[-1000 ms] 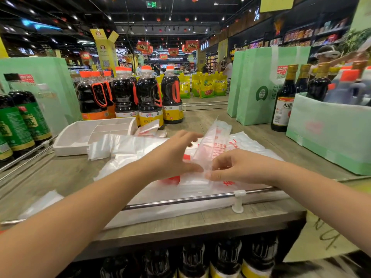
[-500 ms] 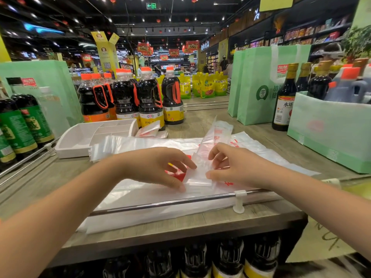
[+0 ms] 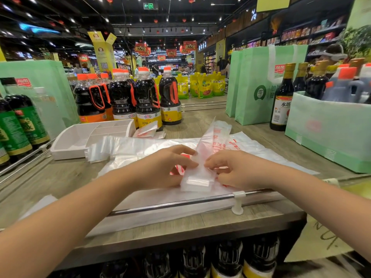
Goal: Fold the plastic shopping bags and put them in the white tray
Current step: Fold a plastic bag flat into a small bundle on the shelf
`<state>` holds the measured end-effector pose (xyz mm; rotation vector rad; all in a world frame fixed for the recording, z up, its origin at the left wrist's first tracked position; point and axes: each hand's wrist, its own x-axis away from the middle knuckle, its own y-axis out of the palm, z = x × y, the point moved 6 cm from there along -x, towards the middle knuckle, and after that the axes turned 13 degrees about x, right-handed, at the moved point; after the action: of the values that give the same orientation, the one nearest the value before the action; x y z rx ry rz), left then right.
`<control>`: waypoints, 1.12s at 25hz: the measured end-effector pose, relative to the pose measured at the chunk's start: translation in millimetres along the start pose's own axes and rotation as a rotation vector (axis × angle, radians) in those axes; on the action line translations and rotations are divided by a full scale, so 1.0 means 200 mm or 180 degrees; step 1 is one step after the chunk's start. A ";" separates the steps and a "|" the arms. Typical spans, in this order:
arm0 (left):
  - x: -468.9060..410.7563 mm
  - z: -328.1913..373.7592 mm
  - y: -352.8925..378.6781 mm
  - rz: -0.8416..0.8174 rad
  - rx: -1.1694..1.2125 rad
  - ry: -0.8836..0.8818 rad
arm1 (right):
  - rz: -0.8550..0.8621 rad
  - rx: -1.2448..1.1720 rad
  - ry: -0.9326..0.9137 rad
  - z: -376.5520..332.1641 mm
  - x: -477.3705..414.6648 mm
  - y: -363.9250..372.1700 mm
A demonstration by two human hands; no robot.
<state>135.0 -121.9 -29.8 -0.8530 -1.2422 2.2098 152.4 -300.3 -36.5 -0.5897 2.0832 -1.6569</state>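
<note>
A clear plastic bag with red print (image 3: pixel 208 149) is folded into a narrow strip whose far end rises toward the back. My left hand (image 3: pixel 162 167) and my right hand (image 3: pixel 239 169) pinch its near, doubled-over end from both sides. Under it more flat plastic bags (image 3: pixel 140 149) lie spread on the wooden shelf top. The white tray (image 3: pixel 78 141), with dividers, stands at the back left, and a small folded bag (image 3: pixel 147 131) lies beside its right end.
Dark soy sauce bottles (image 3: pixel 128 101) stand behind the tray, green-labelled bottles (image 3: pixel 18 123) at the far left. Green tote bags (image 3: pixel 259 85) and a green box of bottles (image 3: pixel 329 129) fill the right. A metal rail (image 3: pixel 180 202) runs along the shelf's front edge.
Both hands have drawn closer together on the strip's near end, and a further fold now lies stacked there. The strip looks shorter than a second ago.
</note>
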 end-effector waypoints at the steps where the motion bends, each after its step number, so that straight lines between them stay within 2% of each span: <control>1: 0.00 0.00 0.00 0.0062 -0.0074 0.0074 | -0.0049 -0.0065 -0.0028 0.00 -0.01 0.01; 7: 0.05 0.08 -0.07 0.0463 -0.0871 0.0334 | 0.0027 -0.0090 -0.0610 -0.10 -0.06 -0.02; 9: 0.07 0.08 -0.10 0.0538 -0.1065 0.0235 | 0.0166 0.0117 -0.0813 -0.14 -0.09 -0.01; 11: 0.09 0.06 -0.11 0.0623 -0.0950 -0.0065 | 0.0266 0.0349 -0.0870 -0.14 -0.10 0.00; 14: 0.10 0.01 -0.11 0.0828 -0.0383 -0.0339 | 0.0441 0.0346 -0.0735 -0.09 -0.08 0.01; 20: 0.09 -0.02 -0.05 0.0576 0.0181 -0.0198 | 0.0502 0.0283 -0.0929 -0.11 -0.08 0.00; 24: 0.11 -0.09 -0.06 0.0529 -0.0010 -0.0566 | 0.0432 0.0353 -0.0765 -0.10 -0.07 0.00; 28: 0.10 -0.10 -0.03 0.0330 -0.0066 -0.0554 | 0.0440 0.0074 -0.0668 -0.09 -0.06 -0.01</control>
<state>135.5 -93.2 -38.6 -0.7620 -1.3297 2.4009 152.7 -278.4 -30.9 -0.5717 1.9073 -1.4733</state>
